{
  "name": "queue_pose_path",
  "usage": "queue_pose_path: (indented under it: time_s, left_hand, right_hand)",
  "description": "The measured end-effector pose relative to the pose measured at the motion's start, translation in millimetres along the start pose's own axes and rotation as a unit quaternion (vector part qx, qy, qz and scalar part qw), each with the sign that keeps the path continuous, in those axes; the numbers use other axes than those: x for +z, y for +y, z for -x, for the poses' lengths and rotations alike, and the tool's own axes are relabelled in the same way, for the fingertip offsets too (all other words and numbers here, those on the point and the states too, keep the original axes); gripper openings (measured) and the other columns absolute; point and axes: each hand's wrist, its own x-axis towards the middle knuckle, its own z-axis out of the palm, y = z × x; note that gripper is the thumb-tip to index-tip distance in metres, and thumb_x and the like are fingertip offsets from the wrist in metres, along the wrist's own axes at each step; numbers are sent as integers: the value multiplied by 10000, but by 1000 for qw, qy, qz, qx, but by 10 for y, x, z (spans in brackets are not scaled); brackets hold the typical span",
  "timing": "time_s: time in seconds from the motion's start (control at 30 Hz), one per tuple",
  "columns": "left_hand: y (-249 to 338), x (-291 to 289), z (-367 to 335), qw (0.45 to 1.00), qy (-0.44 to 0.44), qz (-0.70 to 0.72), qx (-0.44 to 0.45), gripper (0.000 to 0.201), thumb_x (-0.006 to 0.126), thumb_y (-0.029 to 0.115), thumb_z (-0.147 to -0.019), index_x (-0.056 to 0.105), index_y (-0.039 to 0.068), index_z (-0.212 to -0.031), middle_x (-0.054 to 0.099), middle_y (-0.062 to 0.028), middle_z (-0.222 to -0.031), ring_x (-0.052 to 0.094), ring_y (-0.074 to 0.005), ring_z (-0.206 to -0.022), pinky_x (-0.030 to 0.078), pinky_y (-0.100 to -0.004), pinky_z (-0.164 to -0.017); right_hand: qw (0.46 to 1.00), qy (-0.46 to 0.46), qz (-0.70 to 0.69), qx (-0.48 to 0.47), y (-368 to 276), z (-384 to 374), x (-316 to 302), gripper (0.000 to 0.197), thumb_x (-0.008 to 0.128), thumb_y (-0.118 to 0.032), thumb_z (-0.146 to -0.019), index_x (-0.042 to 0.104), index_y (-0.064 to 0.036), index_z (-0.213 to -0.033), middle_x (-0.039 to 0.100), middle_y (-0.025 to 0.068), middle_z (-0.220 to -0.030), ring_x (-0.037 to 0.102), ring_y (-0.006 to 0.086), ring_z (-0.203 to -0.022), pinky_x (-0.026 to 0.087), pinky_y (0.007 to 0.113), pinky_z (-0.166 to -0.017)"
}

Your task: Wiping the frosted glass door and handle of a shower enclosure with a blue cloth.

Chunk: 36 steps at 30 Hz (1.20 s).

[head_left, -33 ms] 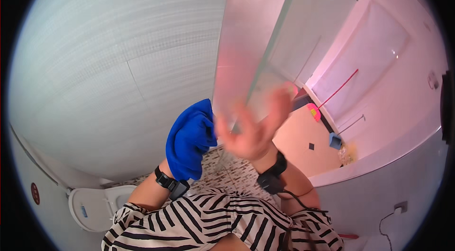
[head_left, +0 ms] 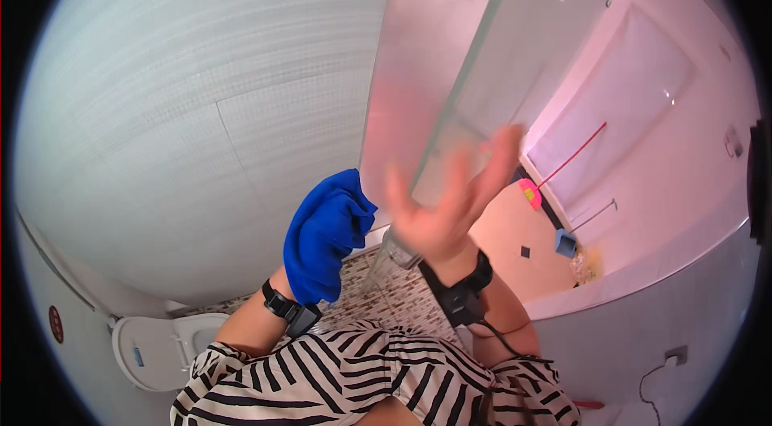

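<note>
Head view: right hand (head_left: 444,227) now farther right than before, blurred, fingers spread wide, before glass panel (head_left: 527,40). Blue cloth (head_left: 326,225) drapes over left hand, above black wristband (head_left: 277,302); cannot tell its grip.

"What's our wearer dressed in, as you see it from your end?"

"I've got a cream garment (head_left: 354,382) with bold black stripes, laid in blocks that slant different ways (rather zebra-like, to my eye). The left sleeve (head_left: 215,362) and right sleeve (head_left: 523,382) are short and share the print."

"And the wrists?"

"I see a black left strap (head_left: 277,300) carrying a dark, boxy left module (head_left: 304,320). The black right strap (head_left: 484,269) has a similar right module (head_left: 461,305), and a thin black cable (head_left: 500,337) runs from it toward the sleeve. The right hand (head_left: 441,223) is bare."
</note>
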Motion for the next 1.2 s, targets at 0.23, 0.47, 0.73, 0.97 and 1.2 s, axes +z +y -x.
queue_pose_path:
  time_s: [0.23,0.47,0.73,0.97,1.2]
  left_hand:
    - [-287,48,-270,938,65,333,-69,89,524,136,-955,577,81,-1001,522,-16,-796,505,-111,-711,435,-247,-651]
    - [-381,32,-211,993,69,97,15,102,507,109,-962,581,49,-998,580,-33,-852,556,-106,-769,472,-229,-725]
    - [-835,-171,-246,989,47,140,8,138,478,122,-979,583,33,-973,570,-34,-832,498,-93,-685,436,-224,-642]
    - [-847,-35,-246,982,-19,189,-22,109,518,103,-955,587,30,-998,585,-38,-869,545,-115,-760,462,-243,-711]
    - [-1096,82,-314,945,-194,260,44,268,471,159,-1006,514,4,-1221,622,-106,-1055,607,-184,-957,496,-295,-883]
  right_hand:
    - [985,-110,-21,132,287,-128,270,901,627,-32,-697,181,32,-1477,137,344,-1497,173,509,-1392,247,570,-1090]
    - [980,-135,-54,137,318,-101,-127,898,556,2,-712,106,42,-1489,84,296,-1539,99,463,-1435,135,533,-1144]
    - [954,-142,-121,236,15,84,-1028,897,530,39,-736,54,39,-1496,160,208,-1539,215,302,-1411,183,428,-1142]
    - [958,-116,-62,256,-578,177,-1704,859,506,-35,-792,28,30,-1503,221,238,-1532,281,329,-1401,225,460,-1140]
    - [952,-21,51,301,-1067,408,-2042,601,379,-158,-1016,66,3,-1503,413,255,-1414,483,331,-1264,401,429,-1026]
